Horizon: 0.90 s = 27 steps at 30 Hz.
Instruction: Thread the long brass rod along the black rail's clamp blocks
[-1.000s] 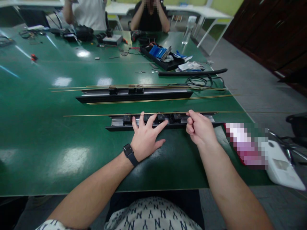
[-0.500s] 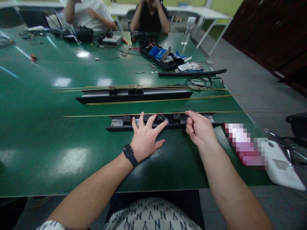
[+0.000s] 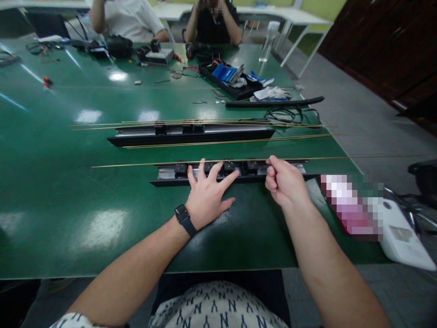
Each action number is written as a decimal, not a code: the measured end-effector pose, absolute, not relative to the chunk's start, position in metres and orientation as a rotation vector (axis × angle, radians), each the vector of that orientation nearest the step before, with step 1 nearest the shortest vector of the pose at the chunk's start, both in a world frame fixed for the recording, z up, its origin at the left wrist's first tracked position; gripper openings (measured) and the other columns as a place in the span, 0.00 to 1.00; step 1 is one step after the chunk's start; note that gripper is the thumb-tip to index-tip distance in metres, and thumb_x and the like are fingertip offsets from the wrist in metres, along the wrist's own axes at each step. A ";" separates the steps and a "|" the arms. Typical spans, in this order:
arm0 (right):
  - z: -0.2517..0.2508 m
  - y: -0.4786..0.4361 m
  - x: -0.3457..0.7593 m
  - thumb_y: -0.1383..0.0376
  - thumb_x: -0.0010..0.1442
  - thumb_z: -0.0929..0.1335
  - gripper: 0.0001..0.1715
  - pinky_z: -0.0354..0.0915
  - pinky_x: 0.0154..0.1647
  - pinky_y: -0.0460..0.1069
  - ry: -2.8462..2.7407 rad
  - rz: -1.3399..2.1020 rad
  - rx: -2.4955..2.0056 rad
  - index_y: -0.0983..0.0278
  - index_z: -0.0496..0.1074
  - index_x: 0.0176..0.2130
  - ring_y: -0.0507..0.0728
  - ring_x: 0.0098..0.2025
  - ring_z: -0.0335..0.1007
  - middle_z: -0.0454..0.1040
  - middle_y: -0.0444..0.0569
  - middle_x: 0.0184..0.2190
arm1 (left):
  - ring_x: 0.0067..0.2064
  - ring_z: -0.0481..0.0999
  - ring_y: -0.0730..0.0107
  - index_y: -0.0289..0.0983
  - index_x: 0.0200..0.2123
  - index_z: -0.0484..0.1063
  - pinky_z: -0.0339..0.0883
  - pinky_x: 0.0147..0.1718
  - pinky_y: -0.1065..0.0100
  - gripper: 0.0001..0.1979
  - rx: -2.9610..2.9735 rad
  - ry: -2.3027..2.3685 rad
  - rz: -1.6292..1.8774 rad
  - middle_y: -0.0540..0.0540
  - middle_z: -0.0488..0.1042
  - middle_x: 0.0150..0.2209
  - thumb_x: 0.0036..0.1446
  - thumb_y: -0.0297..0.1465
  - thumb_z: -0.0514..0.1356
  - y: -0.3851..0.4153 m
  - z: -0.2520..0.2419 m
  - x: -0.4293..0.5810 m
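A black rail with several black clips [image 3: 170,175] lies across the green table [image 3: 68,191] in front of me. My left hand [image 3: 208,196] lies open on it, fingers spread over the clips, a dark watch on the wrist. My right hand [image 3: 285,182] is closed in a pinch on a long thin brass rod [image 3: 136,164] that runs along the rail's far edge and sticks out past the table's right edge.
A second black rail [image 3: 191,134] with more brass rods [image 3: 221,142] lies further back. Behind it are a black tray with blue parts [image 3: 228,82], gloves, cables and a clear bottle [image 3: 268,43]. Two people sit at the far side. A white device [image 3: 403,237] sits at my right.
The brass rod in my right hand has slid a little to the right. My left hand has stayed on the rail.
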State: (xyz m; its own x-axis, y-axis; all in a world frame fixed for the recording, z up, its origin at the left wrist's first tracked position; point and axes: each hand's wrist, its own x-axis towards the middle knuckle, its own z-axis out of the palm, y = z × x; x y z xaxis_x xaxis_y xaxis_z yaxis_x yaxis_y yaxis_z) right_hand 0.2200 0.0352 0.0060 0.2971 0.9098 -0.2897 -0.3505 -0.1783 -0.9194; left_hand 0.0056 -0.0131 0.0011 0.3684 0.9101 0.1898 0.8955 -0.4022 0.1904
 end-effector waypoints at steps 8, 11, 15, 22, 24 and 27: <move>0.006 0.034 0.221 0.65 0.61 0.71 0.06 0.44 0.06 0.41 -0.607 1.279 -1.269 0.67 0.74 0.37 0.46 0.09 0.52 0.64 0.38 0.16 | 0.72 0.44 0.26 0.59 0.68 0.61 0.38 0.63 0.23 0.38 2.558 1.679 0.419 0.44 0.55 0.71 0.56 0.44 0.68 -0.013 0.001 0.005; 0.007 0.034 0.221 0.65 0.60 0.72 0.06 0.44 0.06 0.41 -0.612 1.278 -1.272 0.67 0.74 0.36 0.46 0.09 0.52 0.64 0.38 0.16 | 0.72 0.45 0.25 0.59 0.68 0.60 0.39 0.63 0.22 0.38 2.563 1.676 0.414 0.44 0.55 0.71 0.55 0.44 0.68 -0.013 0.001 0.005; 0.008 0.034 0.220 0.66 0.61 0.72 0.06 0.44 0.06 0.41 -0.600 1.270 -1.272 0.66 0.73 0.35 0.45 0.10 0.52 0.64 0.38 0.16 | 0.71 0.45 0.25 0.59 0.68 0.60 0.39 0.62 0.22 0.39 2.563 1.681 0.414 0.44 0.55 0.71 0.55 0.44 0.69 -0.013 0.001 0.005; 0.006 0.035 0.219 0.65 0.63 0.72 0.08 0.44 0.06 0.40 -0.588 1.251 -1.279 0.66 0.71 0.33 0.45 0.09 0.52 0.64 0.38 0.16 | 0.71 0.45 0.25 0.59 0.68 0.61 0.39 0.63 0.22 0.38 2.559 1.681 0.411 0.44 0.56 0.71 0.56 0.44 0.68 -0.014 0.002 0.006; 0.006 0.035 0.219 0.65 0.63 0.71 0.08 0.44 0.06 0.40 -0.587 1.253 -1.282 0.65 0.71 0.33 0.45 0.09 0.52 0.64 0.37 0.16 | 0.72 0.44 0.25 0.59 0.68 0.60 0.38 0.63 0.22 0.38 2.559 1.681 0.409 0.44 0.55 0.71 0.56 0.44 0.68 -0.014 0.002 0.006; 0.006 0.036 0.219 0.64 0.63 0.72 0.09 0.45 0.06 0.40 -0.586 1.250 -1.287 0.65 0.71 0.32 0.45 0.10 0.52 0.64 0.38 0.16 | 0.71 0.44 0.25 0.59 0.68 0.60 0.39 0.63 0.22 0.38 2.560 1.682 0.400 0.44 0.55 0.71 0.56 0.44 0.68 -0.014 0.002 0.006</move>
State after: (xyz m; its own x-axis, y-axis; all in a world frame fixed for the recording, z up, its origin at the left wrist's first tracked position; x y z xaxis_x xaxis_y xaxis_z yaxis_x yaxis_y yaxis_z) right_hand 0.2191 0.0357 0.0065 0.2987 0.9070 -0.2969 -0.3518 -0.1846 -0.9177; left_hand 0.0057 -0.0137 0.0019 0.3740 0.9087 0.1857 0.8951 -0.4060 0.1841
